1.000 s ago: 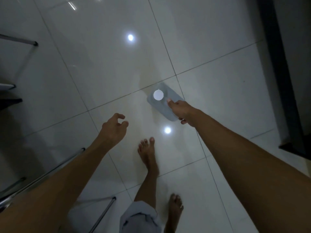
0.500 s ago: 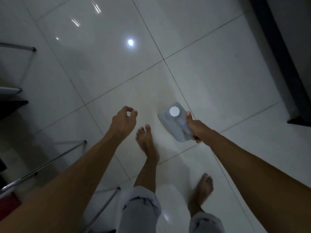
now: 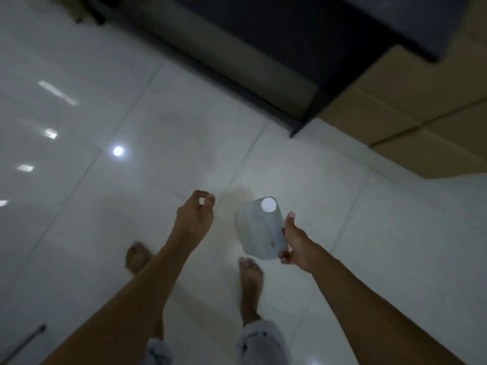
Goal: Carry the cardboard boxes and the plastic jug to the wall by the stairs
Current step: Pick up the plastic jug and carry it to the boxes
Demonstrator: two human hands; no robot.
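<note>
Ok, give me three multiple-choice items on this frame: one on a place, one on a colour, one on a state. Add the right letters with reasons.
1. Where do the cardboard boxes lie?
A. upper right, beside the dark step
B. lower left
C. between the feet

2. What colour is the cap of the plastic jug?
A. red
B. white
C. black

3. What is the left hand doing?
A. gripping the jug
B. pressing a box
C. holding nothing, fingers loosely curled

Answers: 1 A, the tan boxes fill the upper right corner. 2 B, the round cap shows white. 3 C, only the right hand grips the jug.
</note>
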